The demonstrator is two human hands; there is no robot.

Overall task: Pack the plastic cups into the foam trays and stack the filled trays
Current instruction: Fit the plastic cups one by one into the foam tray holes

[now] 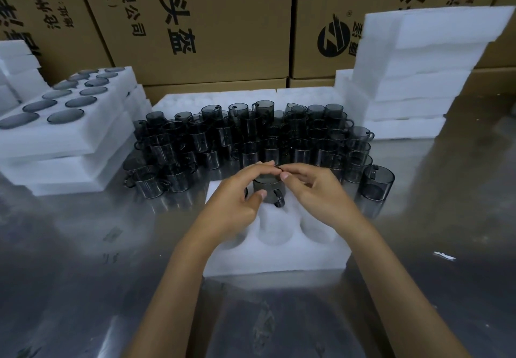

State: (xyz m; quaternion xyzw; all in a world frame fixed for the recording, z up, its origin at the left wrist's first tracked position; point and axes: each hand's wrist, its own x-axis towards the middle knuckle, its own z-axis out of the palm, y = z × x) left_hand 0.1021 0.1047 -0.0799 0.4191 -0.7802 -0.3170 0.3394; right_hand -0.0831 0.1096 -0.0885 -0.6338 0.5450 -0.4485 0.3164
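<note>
**Seating a smoked cup in the foam tray**

I am lowering one smoky grey plastic cup (268, 190) into a far pocket of the foam tray (279, 257) lying on the steel table (83, 260) in front of me. My left hand (237, 193) is curling round the cup's left side, thumb on the wall and fingertips on the rim. My right hand (312, 190) is pinching the rim from the right with thumb and forefinger. The cup's handle (279, 200) is pointing toward me, between my hands.

I judge the cup to be light, stiff and thin-walled, smooth enough to slip, and liable to scuff or crack if I squeeze hard. The rim and upper wall look like the best places to hold, so the handle is free to line up with the pocket. The foam is soft and should give under a gentle push.

Counting: one cup is in my hands, and the tray under it is showing three open pockets on its near side, the rest being hidden by my hands. Beyond the tray, the crowd of loose cups (251, 140) is too dense and overlapping to count; several dozen at a guess. Left of that crowd, the filled tray (64, 131) topping a stack is showing about twelve cup mouths. Right of the crowd, a tall stack of foam trays (418, 78) is standing, roughly six high. Cardboard cartons (223, 22) are lining the back.
</note>
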